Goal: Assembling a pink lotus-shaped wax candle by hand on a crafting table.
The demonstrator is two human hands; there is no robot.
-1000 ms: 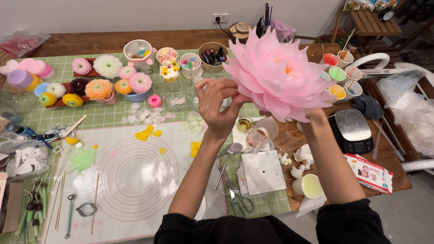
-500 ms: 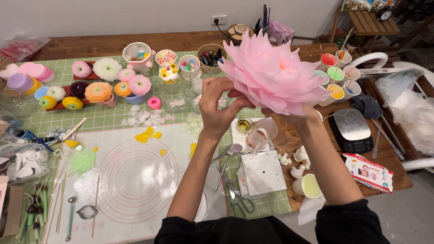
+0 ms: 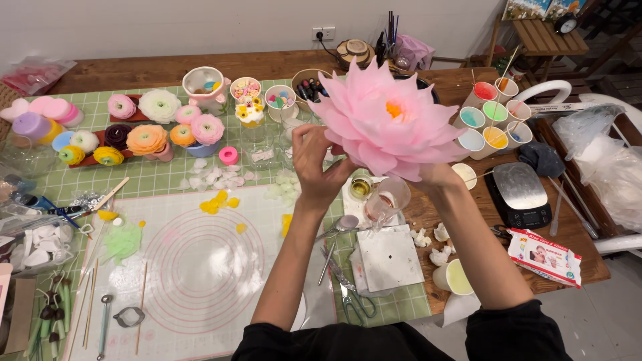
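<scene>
Pink flower held up between two hands

At far left, small finished flowers (image 3: 147, 139) sit on the green checked mat (image 3: 167, 175), well apart from the work. The left hand (image 3: 319, 164) has fingers pinched together on the lower-left petals. The large pink flower (image 3: 390, 120) lies just right of those fingers, face tilted toward the camera. The right hand (image 3: 438, 175) clasps it from underneath; its fingers are hidden

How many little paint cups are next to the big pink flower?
7, right of the flower: red cup, plain cup beside it, teal cup, green cup, pale blue cup, yellow cup, whitish cup. The flower may hide more.
</scene>
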